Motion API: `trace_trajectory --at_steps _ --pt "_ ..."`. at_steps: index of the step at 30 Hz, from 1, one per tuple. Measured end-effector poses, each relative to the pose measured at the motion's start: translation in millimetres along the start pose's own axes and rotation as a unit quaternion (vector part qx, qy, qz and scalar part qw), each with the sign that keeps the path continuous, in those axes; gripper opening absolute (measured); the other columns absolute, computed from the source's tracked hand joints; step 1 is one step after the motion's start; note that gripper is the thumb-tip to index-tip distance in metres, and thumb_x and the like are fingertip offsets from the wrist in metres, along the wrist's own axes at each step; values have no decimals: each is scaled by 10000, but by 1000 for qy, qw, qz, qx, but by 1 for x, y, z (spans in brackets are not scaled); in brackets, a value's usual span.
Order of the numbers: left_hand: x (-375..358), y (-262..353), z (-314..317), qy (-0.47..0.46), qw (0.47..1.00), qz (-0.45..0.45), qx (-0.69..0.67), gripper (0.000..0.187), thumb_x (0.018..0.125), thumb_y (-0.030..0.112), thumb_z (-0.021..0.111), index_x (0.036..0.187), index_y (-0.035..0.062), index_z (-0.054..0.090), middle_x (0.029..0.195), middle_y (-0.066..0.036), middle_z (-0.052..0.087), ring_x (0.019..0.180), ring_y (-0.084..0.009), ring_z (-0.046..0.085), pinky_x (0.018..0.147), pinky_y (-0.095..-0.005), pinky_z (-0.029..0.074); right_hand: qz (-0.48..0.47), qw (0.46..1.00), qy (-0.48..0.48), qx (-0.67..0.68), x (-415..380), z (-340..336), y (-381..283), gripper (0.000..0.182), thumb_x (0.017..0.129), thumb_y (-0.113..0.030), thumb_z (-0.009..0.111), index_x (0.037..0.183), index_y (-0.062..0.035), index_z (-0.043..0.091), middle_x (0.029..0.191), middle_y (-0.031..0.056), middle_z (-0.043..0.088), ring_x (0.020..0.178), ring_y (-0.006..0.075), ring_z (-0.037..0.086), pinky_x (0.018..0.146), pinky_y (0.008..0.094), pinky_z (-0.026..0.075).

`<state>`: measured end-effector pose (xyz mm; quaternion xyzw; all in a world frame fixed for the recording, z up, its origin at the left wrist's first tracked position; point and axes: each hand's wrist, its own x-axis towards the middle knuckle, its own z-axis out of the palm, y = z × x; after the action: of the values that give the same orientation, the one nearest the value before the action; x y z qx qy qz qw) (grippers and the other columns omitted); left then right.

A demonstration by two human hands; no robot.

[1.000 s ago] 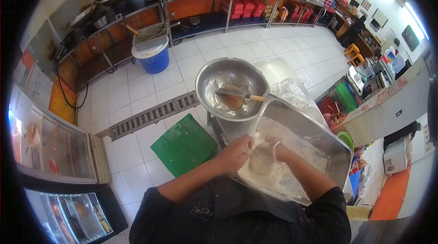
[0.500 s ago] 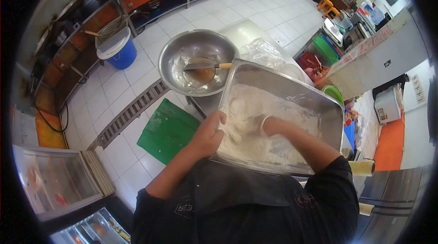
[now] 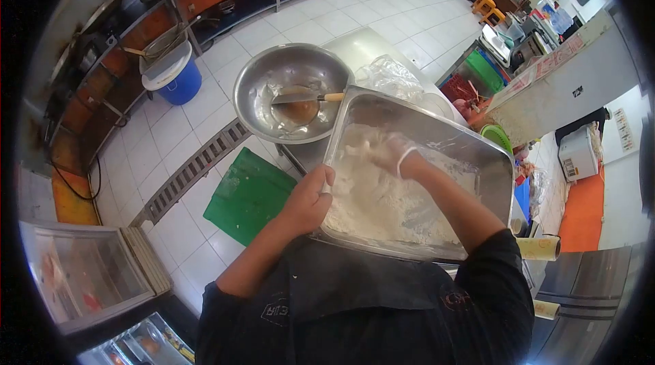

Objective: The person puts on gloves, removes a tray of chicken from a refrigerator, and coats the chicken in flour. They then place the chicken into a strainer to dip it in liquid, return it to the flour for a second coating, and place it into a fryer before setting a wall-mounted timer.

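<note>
A deep rectangular steel pan (image 3: 443, 123) sits tilted in front of me, its bottom covered with pale flour (image 3: 368, 211). My left hand (image 3: 308, 200) is closed around the pan's left rim. Inside the pan, toward the far left corner, my right hand (image 3: 394, 153) is in the flour; it wears a clear glove, and its fingers are blurred and partly covered. Just beyond the left corner stands a wide steel bowl (image 3: 256, 75) with some brownish content at its bottom. A knife (image 3: 297, 98) with a wooden handle lies across the bowl.
A steel table (image 3: 375, 42) bears the bowl, the pan and a crumpled clear plastic bag (image 3: 390, 77). Below left is a green crate or board (image 3: 249, 194) on the tiled floor, near a drain grate (image 3: 194, 170). A blue bucket (image 3: 181, 85) stands farther left.
My right hand has moved through the flour away from me, toward the pan's far side. My left hand keeps its hold on the rim.
</note>
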<state>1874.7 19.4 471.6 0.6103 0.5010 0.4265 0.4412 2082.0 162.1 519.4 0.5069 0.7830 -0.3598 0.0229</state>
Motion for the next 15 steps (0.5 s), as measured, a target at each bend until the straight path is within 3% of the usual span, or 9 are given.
trace_trajectory --at_steps 2,6,8,11,14,15 --pt "1 6 -2 -11 999 -38 4 249 747 -27 443 987 39 445 902 -169 470 880 -325 494 857 -375 425 65 998 1 17 39 21 34 465 903 -470 562 916 -29 708 750 184 661 680 307 632 705 424 498" --pt "1 6 -1 7 1000 22 14 244 748 -20 450 984 42 440 893 -163 459 858 -318 485 835 -374 426 -241 960 64 -125 34 80 45 434 855 -425 594 929 -12 704 868 209 686 839 358 667 792 439 517" --pt "-1 4 -2 6 1000 17 16 241 750 -16 453 983 42 439 892 -163 457 855 -318 483 831 -373 425 -330 918 98 -199 -11 81 21 421 833 -397 604 941 -3 704 925 216 690 917 371 667 829 440 521" --pt "-4 3 -5 1 1000 -8 12 241 750 -12 458 984 41 439 895 -164 457 858 -322 483 833 -380 425 -163 954 -168 -189 -51 63 -28 441 831 -358 606 1032 29 670 1043 235 673 987 389 654 847 445 525" --pt "-2 1 -3 6 1000 15 7 238 751 -14 456 982 39 436 896 -167 455 862 -332 480 841 -382 424 -155 934 -205 -247 -57 69 -35 488 828 -355 619 1110 43 626 1079 249 658 996 379 659 851 444 524" --pt "-1 1 -2 4 1000 25 9 237 751 -16 453 981 38 434 896 -167 454 861 -337 479 841 -385 424 -143 943 -175 -244 -55 74 -35 498 826 -352 625 1127 46 611 1086 251 654 993 376 660 846 440 526"
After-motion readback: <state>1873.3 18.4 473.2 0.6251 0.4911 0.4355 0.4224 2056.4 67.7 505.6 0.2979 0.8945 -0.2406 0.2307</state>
